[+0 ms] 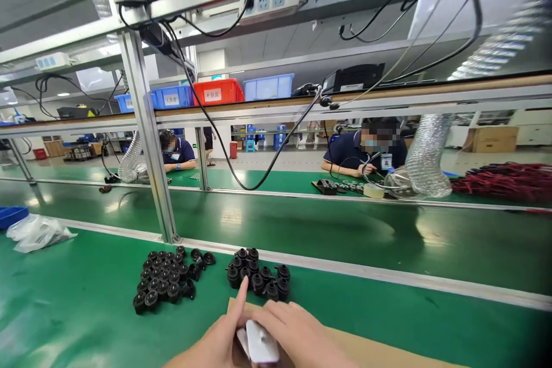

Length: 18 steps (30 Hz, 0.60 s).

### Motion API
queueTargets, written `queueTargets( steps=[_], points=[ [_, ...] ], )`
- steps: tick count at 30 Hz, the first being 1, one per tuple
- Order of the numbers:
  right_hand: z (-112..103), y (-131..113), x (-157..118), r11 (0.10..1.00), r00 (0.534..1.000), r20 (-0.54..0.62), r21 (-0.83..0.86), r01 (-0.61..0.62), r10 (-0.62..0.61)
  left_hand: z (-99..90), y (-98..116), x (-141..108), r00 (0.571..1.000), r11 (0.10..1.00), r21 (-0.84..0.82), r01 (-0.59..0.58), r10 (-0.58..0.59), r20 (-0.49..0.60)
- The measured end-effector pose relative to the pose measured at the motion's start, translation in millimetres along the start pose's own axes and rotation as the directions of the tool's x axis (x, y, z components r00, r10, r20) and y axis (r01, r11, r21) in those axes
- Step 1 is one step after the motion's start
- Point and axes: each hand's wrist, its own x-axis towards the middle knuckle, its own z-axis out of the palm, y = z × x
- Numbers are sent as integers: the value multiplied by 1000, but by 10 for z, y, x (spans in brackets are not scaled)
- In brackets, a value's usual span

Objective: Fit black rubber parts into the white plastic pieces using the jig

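Note:
At the bottom middle, my left hand (218, 336) and my right hand (302, 333) close around a small white, smooth, box-like piece (264, 346). One finger of my left hand points up, away from the piece. My right fingers curl over its far end. The lower part of the piece is cut off by the frame, so its kind is unclear. Below the hands lies a brown cardboard sheet (371, 351). Just beyond the fingertips stands a group of black round plastic parts with stepped tops (257, 283). Left of it sit rows of black round cup-like parts (161, 276).
A metal post (146, 144) rises from the bench edge. Behind it runs a green conveyor belt (302, 218). A black cable (224, 149) hangs from the shelf. At left lie a plastic bag (38, 233) and a blue tray (12, 216). Two people sit across the line.

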Motion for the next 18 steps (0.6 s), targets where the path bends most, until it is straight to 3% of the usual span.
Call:
queueTargets(
  steps=[2, 5, 8, 11, 14, 18],
  points=[
    [-194, 20, -64, 993, 990, 77, 39, 115, -118, -74, 58, -10, 995, 997, -28, 73, -71, 68],
    [-396, 5, -123, 964, 968, 87, 151, 221, -235, -159, 161, -39, 973, 984, 10, 178, -177, 151],
    [-428, -15, -76, 909, 942, 133, 333, 250, -308, -231, 253, -38, 947, 967, 110, 230, -248, 202],
    [-359, -5, 3, 839, 909, 141, 461, 290, -391, -268, 297, -13, 935, 965, 151, 214, -247, 256],
    [-272, 20, 21, 841, 911, 138, 457, 289, -388, -232, 250, -2, 949, 984, 86, 154, -171, 264],
    [-196, 13, -41, 932, 961, 108, 292, 216, -256, -85, 60, -11, 974, 997, -25, 77, -69, 217]
  ],
)
